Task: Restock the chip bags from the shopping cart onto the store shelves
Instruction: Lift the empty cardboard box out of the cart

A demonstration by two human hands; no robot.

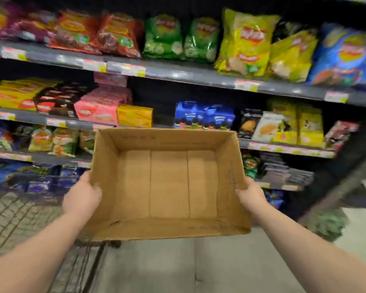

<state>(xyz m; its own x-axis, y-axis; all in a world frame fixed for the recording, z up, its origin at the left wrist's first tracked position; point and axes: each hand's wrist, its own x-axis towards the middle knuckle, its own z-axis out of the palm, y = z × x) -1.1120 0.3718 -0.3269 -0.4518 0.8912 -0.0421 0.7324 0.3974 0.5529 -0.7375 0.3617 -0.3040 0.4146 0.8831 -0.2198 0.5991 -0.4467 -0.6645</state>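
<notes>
One left hand (83, 197) and one right hand (252, 194) grip one cardboard box (169, 182).

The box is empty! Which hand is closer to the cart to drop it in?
Probably the left. The left hand grips the cardboard box on the side nearest the wire shopping cart. The right hand grips the opposite side, over the floor.

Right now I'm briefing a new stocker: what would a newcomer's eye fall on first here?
An empty cardboard box fills the centre, its side walls gripped by the left hand and right hand. Behind it the top shelf shows red bags at left, green bags mid, yellow bags at right.
</notes>
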